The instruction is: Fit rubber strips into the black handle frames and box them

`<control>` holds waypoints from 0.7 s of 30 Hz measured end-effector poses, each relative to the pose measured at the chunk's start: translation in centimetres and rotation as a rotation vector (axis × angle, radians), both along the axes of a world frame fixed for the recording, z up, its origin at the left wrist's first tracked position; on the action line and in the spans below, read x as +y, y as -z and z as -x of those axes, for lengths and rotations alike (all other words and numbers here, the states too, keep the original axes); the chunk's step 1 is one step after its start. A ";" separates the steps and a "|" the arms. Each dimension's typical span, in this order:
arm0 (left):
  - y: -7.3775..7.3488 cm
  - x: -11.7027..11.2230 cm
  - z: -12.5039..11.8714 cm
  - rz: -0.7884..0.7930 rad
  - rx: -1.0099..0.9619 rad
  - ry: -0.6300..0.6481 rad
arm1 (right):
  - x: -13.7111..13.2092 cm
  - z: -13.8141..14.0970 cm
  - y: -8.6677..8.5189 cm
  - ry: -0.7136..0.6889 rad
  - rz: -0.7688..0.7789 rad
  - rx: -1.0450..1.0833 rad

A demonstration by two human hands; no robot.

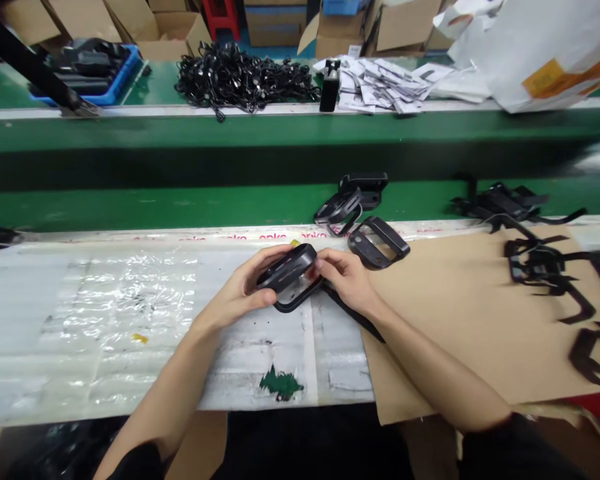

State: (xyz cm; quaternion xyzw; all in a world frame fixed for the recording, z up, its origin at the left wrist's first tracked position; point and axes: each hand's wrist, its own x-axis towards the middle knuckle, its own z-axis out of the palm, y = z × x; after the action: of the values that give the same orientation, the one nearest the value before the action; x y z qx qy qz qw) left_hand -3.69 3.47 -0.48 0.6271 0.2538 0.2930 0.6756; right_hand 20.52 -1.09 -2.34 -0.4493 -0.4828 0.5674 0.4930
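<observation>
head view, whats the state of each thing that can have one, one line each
black housing, held between both hands, tilted
left hand, grip shut on the housing's left end
right hand, grip shut on its right end
loose frame, lying by the cardboard's corner, untouched
cable pile, heaped and tangled
blue tray, loaded with dark parts
cardboard sheet, lying flat

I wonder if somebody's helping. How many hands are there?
2. The left hand and the right hand both hold one black frame above the plastic-covered table. None seem hidden.
</observation>
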 end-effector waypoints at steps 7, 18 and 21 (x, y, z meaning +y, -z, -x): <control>-0.6 -1.2 -0.6 -0.041 0.116 0.029 | -1.1 0.1 -1.1 0.145 -0.376 -0.634; 0.1 -3.2 -2.7 -0.131 0.083 0.053 | -1.8 -0.2 -2.1 0.087 -0.541 -0.834; 0.3 -3.6 -3.1 -0.178 0.074 0.023 | -1.9 -0.2 -2.1 0.101 -0.561 -0.869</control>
State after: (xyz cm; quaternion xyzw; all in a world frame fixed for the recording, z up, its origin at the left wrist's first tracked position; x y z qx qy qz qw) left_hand -0.54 -0.08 -0.80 0.6980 0.2443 0.2832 0.6107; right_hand 20.73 -2.94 -0.24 -0.5169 -0.7541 0.1525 0.3752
